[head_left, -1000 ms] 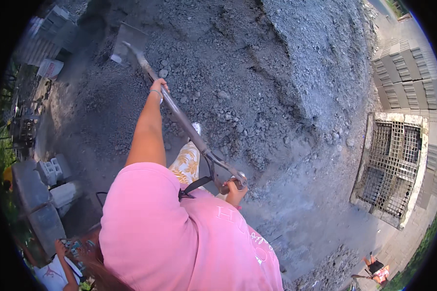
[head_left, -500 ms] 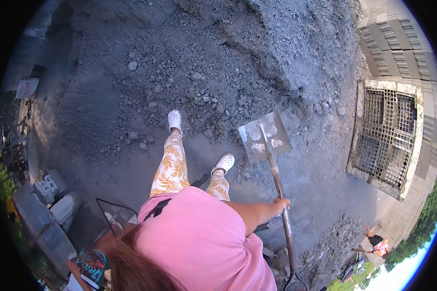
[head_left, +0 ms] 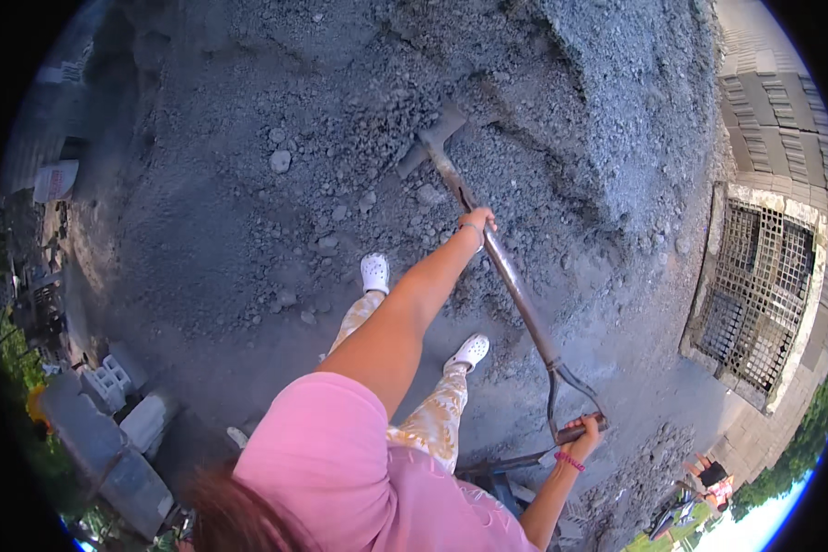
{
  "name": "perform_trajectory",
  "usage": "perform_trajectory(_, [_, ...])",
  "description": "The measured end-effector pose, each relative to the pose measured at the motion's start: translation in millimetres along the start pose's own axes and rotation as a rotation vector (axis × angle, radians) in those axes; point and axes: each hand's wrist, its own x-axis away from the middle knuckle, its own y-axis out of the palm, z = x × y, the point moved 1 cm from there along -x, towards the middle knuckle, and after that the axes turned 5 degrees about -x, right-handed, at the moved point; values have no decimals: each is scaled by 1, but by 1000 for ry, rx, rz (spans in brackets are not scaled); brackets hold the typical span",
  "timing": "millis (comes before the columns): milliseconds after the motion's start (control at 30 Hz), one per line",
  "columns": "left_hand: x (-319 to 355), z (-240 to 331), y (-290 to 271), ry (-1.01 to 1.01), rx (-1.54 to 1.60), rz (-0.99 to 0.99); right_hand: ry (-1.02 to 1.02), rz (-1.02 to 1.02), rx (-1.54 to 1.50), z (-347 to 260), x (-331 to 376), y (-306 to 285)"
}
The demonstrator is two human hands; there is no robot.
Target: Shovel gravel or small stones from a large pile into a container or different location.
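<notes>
I hold a long shovel (head_left: 515, 290) slantwise across the ground in front of me. My left hand (head_left: 478, 221) is closed round its shaft, not far from the blade. At the other end, my right hand (head_left: 582, 437) grips the crossbar of the handle. The grey metal blade (head_left: 437, 138) is tilted against the heap of grey sand and gravel (head_left: 340, 83), and loose gravel lies beside it. Part of the blade is hard to make out against the heap. My white clogs (head_left: 469, 353) stand on the ground below the heap.
A framed metal grate (head_left: 754, 294) lies at the right, beside stacked grey blocks (head_left: 773, 120). Concrete blocks (head_left: 106, 382) are at the lower left. Another person (head_left: 714, 480) is far off at the lower right. Loose stones (head_left: 281, 161) dot the slope.
The shovel blade has swung up and left from the bare ground to the heap. Both hands now show on the shovel, where one showed before. The view has shifted slightly.
</notes>
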Motion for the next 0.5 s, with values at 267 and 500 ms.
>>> perform_trajectory(267, [62,37,-18,63,95,-156,-276,-114,103,-7,74,9])
perform_trajectory(500, [129,150,-174,290,154,-126,-235,-494,17,49,121,58])
